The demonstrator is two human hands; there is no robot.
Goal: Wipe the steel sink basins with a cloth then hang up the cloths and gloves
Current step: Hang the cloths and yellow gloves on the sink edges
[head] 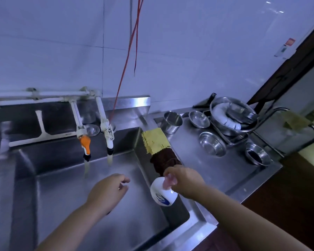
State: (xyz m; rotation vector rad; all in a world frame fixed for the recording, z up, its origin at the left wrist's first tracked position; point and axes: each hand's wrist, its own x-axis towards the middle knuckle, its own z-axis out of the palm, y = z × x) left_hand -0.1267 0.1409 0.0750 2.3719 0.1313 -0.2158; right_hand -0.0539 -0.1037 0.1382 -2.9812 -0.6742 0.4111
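Sink basin [65,196] fills the lower left of the frame, a yellow cloth [155,141] and brown cloth [166,163] draped over its right rim. Your right hand [186,182] grips what looks like a white bottle [161,193]; your left hand [108,190] hovers relaxed, holding nothing.

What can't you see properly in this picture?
- White bottle: head view, the label is too blurred to read, and the right hand covers its top.
- Brown cloth: its near end is hidden behind that hand.
- Sink basin: cut off by the left and bottom edges.
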